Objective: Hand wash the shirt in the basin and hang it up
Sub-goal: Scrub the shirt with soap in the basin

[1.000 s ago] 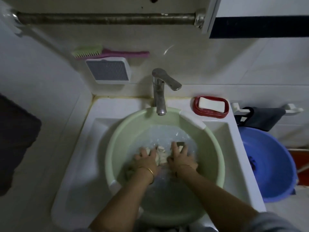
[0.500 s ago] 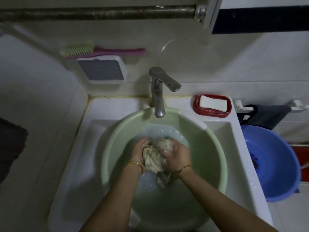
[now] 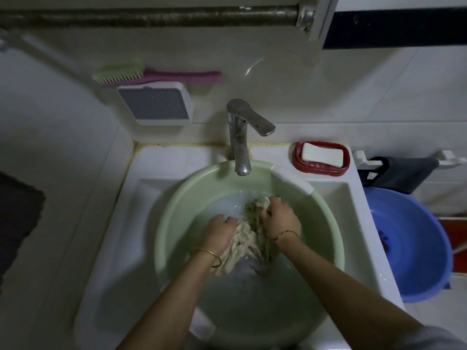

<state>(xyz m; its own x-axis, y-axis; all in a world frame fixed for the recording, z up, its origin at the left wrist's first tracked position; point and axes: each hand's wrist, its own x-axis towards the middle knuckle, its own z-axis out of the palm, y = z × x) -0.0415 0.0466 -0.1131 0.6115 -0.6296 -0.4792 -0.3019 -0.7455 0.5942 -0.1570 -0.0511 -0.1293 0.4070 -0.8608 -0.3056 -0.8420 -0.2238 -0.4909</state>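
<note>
Head view: head-worn, above the pale green round plastic basin (image 3: 169, 213), looking steeply down.
Facing: the white tiled back wall (image 3: 328, 97).
Range: near.

Dim white-tiled walls (image 3: 328, 97) stand behind a white sink (image 3: 121, 236), with a metal rail (image 3: 151, 17) mounted above.

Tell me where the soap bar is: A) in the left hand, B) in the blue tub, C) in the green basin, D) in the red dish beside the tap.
D: the soap bar lies in the red dish just right of the tap.
</note>
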